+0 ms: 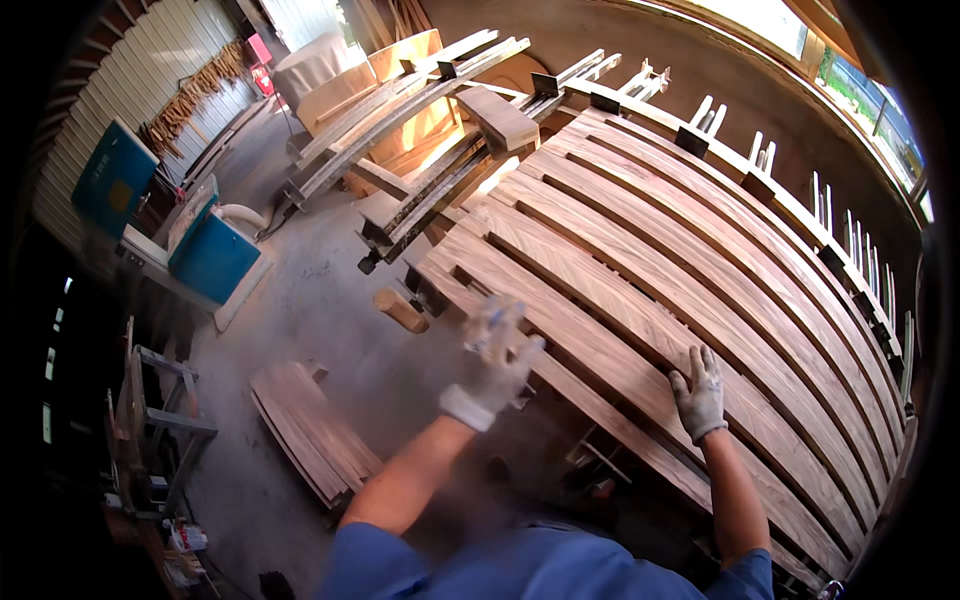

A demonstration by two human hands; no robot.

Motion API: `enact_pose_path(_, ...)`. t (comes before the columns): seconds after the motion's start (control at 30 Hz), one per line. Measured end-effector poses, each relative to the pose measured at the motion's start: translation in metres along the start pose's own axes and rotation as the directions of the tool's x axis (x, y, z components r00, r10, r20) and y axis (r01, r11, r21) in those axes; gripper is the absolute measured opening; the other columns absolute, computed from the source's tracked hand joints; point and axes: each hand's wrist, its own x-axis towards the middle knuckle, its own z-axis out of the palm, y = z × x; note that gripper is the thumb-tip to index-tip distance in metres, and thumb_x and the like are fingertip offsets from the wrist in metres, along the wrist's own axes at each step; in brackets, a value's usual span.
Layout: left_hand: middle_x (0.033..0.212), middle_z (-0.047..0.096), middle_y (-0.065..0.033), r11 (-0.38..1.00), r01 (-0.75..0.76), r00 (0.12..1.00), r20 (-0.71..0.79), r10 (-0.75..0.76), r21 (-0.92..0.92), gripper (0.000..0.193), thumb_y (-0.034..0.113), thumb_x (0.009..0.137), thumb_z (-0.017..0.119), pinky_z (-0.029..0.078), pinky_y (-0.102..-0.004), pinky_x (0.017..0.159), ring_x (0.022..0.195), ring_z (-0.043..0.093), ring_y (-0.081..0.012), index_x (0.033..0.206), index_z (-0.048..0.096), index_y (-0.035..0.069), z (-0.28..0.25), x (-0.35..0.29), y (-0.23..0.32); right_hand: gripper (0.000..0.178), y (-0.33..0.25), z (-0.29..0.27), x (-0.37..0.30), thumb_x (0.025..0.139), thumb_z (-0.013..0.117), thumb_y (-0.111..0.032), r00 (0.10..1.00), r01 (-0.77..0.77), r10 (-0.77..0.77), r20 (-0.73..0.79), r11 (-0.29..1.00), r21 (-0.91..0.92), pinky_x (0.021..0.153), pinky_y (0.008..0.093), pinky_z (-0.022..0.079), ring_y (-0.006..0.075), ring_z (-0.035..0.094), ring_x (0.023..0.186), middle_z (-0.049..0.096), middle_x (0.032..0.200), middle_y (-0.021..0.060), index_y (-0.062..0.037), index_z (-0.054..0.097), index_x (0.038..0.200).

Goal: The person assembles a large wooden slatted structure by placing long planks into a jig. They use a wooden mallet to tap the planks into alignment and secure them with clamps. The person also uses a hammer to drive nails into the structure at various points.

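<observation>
Brown board (600, 285) lies toward the near edge of the clamp rack (690, 141), long axis far-left to near-right, under slightly parted fingers (696, 363) of the right hand (703, 400); left hand (498, 362) farther left, blurred, finger spread undeterminable.

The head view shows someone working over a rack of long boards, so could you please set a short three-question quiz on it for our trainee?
1. True or false: the left hand and the right hand are both gloved.
2. Multiple choice: what colour are the person's sleeves?
A) red
B) white
C) blue
3. Fill in the blank: the long wooden boards under the right hand lie side by side with dark ____ between them.

Key:
1. True.
2. C.
3. Gaps.
</observation>
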Motion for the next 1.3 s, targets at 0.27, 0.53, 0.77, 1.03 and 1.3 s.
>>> enact_pose_path(0.27,0.129,0.064,-0.0261,0.857,0.500,0.859,-0.195,-0.472,0.124,0.044,0.024,0.094,0.069,0.046,-0.0487,0.106,0.123,0.058,-0.0430,0.129,0.061,-0.001,-0.056,-0.023,-0.187,0.085,-0.106,0.070,0.044,0.096,0.062,-0.051,0.996,0.003,0.022,0.089,0.965,-0.262,0.126,0.0568,0.013,0.0454,0.018,0.155,0.025,0.166,0.0276,-0.0022,0.032,0.159)
enact_pose_path(0.53,0.086,0.074,-0.0082,0.568,0.680,-0.207,0.864,-0.459,0.464,0.045,0.046,0.101,0.058,0.052,-0.0378,0.073,0.075,0.067,-0.0236,0.091,0.075,0.006,-0.076,-0.308,-0.145,0.092,-0.105,0.067,0.030,0.092,0.065,-0.050,0.998,0.001,0.014,0.064,0.970,-0.242,0.126,0.0580,0.010,0.0452,0.015,0.156,0.022,0.166,0.0292,-0.0014,0.029,0.160)
enact_pose_path(0.77,0.071,0.055,0.0052,-0.211,0.977,-0.168,0.676,-0.717,0.019,0.029,0.034,0.107,0.056,0.040,-0.0267,0.057,0.059,0.048,-0.0083,0.091,0.064,0.012,-0.052,-0.306,-0.175,0.093,-0.111,0.068,0.035,0.092,0.066,-0.051,0.995,-0.020,0.045,0.087,0.964,-0.264,0.126,0.0578,0.009,0.0439,0.014,0.157,0.020,0.168,0.0278,-0.0015,0.026,0.161)
enact_pose_path(1.03,0.075,0.056,0.0062,-0.414,0.872,0.008,0.854,-0.520,-0.261,0.037,0.051,0.103,0.056,0.047,-0.0273,0.063,0.067,0.057,-0.0108,0.094,0.062,0.016,-0.050,-0.250,-0.226,0.095,-0.110,0.073,0.037,0.092,0.067,-0.051,0.997,-0.029,0.048,0.067,0.966,-0.257,0.127,0.0570,0.008,0.0431,0.012,0.157,0.018,0.169,0.0260,-0.0042,0.024,0.163)
enact_pose_path(1.3,0.102,0.064,-0.0078,-0.339,0.762,0.118,0.634,-0.765,-0.551,0.045,0.046,0.105,0.051,0.052,-0.0355,0.081,0.090,0.064,-0.0230,0.119,0.062,0.005,-0.058,-0.148,-0.308,0.093,-0.113,0.076,0.039,0.091,0.069,-0.046,0.997,-0.044,0.060,0.046,0.956,-0.289,0.127,0.0563,0.010,0.0432,0.014,0.157,0.021,0.167,0.0274,-0.0032,0.026,0.162)
